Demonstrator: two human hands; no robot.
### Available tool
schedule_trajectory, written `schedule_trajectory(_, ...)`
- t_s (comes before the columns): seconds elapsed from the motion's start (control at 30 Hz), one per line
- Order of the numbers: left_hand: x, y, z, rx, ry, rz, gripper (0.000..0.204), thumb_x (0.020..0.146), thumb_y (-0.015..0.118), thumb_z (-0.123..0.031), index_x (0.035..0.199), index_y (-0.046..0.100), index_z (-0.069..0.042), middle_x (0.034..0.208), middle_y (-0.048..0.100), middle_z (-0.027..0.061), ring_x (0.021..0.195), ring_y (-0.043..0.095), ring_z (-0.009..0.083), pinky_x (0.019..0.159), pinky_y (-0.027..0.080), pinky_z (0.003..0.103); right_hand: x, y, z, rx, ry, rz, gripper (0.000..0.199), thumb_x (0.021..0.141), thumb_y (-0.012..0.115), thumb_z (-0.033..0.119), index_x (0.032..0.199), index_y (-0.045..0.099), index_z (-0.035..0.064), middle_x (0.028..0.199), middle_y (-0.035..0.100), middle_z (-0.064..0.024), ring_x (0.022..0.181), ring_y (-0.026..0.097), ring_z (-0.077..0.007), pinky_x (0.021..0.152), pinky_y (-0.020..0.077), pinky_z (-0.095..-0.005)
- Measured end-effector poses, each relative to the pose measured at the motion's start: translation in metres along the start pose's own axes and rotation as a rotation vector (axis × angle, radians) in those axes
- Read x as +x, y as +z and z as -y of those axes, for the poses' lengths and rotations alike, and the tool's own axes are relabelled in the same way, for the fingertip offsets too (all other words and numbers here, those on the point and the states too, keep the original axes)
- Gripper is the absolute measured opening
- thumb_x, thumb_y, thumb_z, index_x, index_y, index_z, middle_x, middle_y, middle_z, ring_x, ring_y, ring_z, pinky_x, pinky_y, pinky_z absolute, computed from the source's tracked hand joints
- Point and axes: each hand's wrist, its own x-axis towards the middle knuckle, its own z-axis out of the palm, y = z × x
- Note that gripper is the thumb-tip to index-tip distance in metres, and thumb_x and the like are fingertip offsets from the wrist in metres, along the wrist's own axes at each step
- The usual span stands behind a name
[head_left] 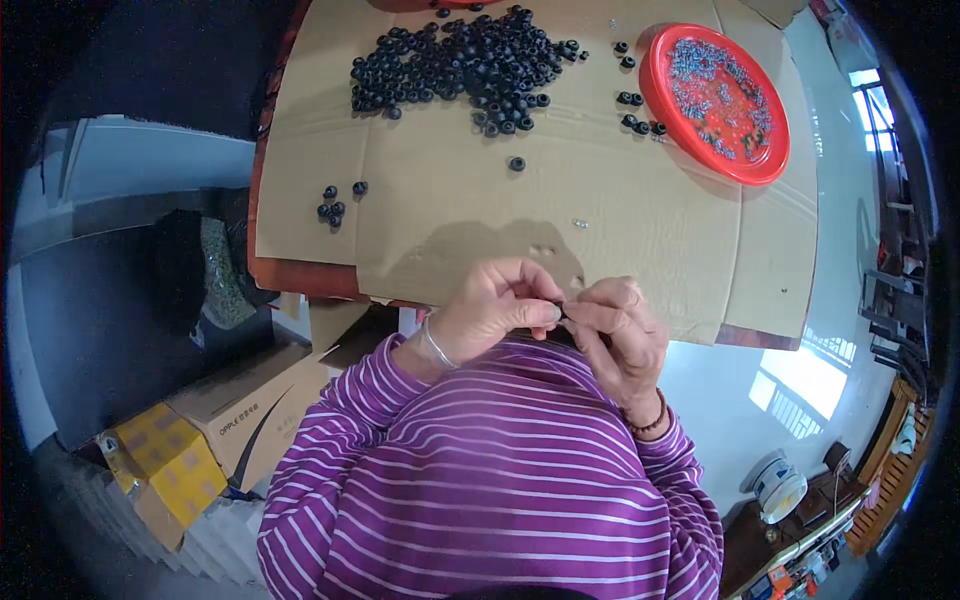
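My left hand (pixel 500 312), with a silver bangle at its wrist, pinches a small round black part (pixel 559 308) between thumb and fingers, just off the table's near edge. My right hand (pixel 622 335), wearing a beaded bracelet, meets it there. Its fingertips are pressed together at the black part, and what they hold is too small to make out. Beyond them a large pile of black, bead-like parts with holes (pixel 460 65) spreads over the cardboard (pixel 430 170). One loose black part (pixel 516 164) lies between the pile and my hands. A tiny shiny piece (pixel 580 223) rests on the cardboard.
A red round tray (pixel 655 75) with many small metallic pieces stands at the far right, several black parts beside it. Another few black parts (pixel 336 210) lie at the left. Cardboard boxes (pixel 255 410) stand on the floor at lower left. A white bucket (pixel 780 490) is at lower right.
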Motion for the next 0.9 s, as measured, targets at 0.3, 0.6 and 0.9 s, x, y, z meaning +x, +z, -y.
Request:
schedule_trajectory(0.3,-0.009,-0.007,-0.004,0.385,0.143,-0.105,0.013,0.077,0.061,0.005,0.089,0.058,0.000,0.088,0.062,0.0086,0.072,0.059,0.0100,0.064,0.051,0.021,-0.004,0.000,-0.001,-0.102,-0.008,-0.094,0.020,0.066,0.060,-0.012,0.083,0.058,-0.0015,0.076,0.059,-0.0122,0.067,0.057,-0.0235,0.059,0.0453,-0.0304)
schedule_trajectory(0.6,0.022,-0.039,0.002,-0.282,0.167,-0.104,0.018,0.085,0.055,-0.002,0.102,0.059,-0.001,0.092,0.059,0.0090,0.079,0.057,0.0118,0.065,0.051,0.021,0.033,-0.008,-0.096,-0.629,0.027,-0.169,0.016,0.073,0.059,-0.004,0.087,0.060,0.0035,0.083,0.056,-0.0090,0.075,0.052,-0.0247,0.066,0.0438,-0.0333)
schedule_trajectory(0.9,0.037,-0.039,-0.001,-0.511,0.095,0.058,0.019,0.084,0.057,-0.003,0.104,0.057,-0.003,0.093,0.058,0.0079,0.080,0.058,0.0116,0.065,0.048,0.020,0.027,0.006,-0.081,-0.635,-0.019,-0.045,0.025,0.065,0.066,0.002,0.089,0.062,0.0070,0.088,0.054,-0.0083,0.081,0.049,-0.0256,0.069,0.0420,-0.0361)
